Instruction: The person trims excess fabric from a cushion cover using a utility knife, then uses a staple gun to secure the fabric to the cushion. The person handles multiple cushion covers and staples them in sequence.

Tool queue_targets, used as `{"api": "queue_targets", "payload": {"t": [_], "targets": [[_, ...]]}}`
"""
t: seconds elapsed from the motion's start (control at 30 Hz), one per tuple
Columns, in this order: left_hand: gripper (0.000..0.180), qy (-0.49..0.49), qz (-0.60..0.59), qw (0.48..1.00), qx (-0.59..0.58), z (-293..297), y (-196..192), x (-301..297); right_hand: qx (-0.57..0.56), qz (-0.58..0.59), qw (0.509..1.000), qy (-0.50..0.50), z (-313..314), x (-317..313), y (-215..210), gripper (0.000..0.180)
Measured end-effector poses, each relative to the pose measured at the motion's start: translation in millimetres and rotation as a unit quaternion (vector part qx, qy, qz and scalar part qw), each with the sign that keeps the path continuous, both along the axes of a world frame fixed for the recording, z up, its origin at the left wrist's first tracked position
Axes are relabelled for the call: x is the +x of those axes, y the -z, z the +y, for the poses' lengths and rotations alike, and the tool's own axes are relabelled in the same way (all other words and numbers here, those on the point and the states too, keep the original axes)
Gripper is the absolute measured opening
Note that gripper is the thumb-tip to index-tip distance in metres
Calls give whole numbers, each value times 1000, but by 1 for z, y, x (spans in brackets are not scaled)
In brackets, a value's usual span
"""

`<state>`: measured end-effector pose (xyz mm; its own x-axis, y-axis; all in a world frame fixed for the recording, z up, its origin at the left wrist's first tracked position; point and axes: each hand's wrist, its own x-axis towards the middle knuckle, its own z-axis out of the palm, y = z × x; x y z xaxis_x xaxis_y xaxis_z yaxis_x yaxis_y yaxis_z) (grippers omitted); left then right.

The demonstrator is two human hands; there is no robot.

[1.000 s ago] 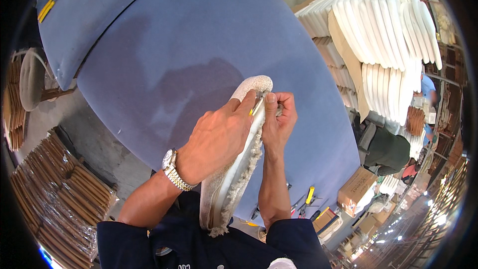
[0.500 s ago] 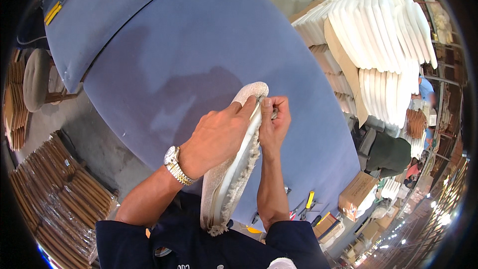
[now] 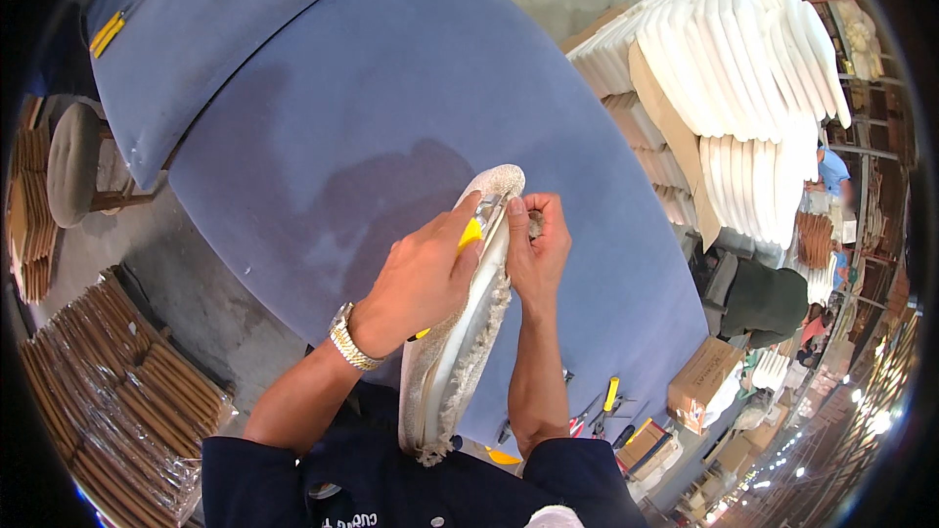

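An upholstered cushion pad (image 3: 486, 274), covered in pale speckled fabric with a frayed edge, stands on its narrow side in front of my body. A white strip runs along its open rim. My left hand (image 3: 423, 269) grips a yellow-handled tool (image 3: 472, 233) with a metal tip, laid along the pad near its far end. Its exact kind is partly hidden by my fingers. My right hand (image 3: 538, 240) pinches the frayed fabric edge at the right side of that far end. Beneath everything lies a blue-covered table (image 3: 391, 68).
White foam pads (image 3: 724, 59) rise in a tall stack at the right. Several hand tools (image 3: 608, 401) lie at the table's near right edge, beside a cardboard box (image 3: 706, 381). Yellow-handled pliers (image 3: 106, 34) rest far left. Plastic-wrapped brown panels (image 3: 117, 391) stand at lower left.
The yellow-handled tool now shows in my left hand, where it was hidden before. My right hand keeps its pinch on the fabric edge. The view has shifted slightly.
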<state>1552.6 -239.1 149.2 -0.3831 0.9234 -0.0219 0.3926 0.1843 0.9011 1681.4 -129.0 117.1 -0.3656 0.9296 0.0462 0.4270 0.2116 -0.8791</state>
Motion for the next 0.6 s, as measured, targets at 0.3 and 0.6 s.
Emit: {"api": "queue_targets", "payload": {"t": [0.3,0.6], "targets": [[41,-281,30,953,-109,-72,100,-84,6,61,998,-1,9,1,21,21],[29,-158,-102,964,187,26,-36,-37,167,171,968,-77,-22,-17,-55,32]]}}
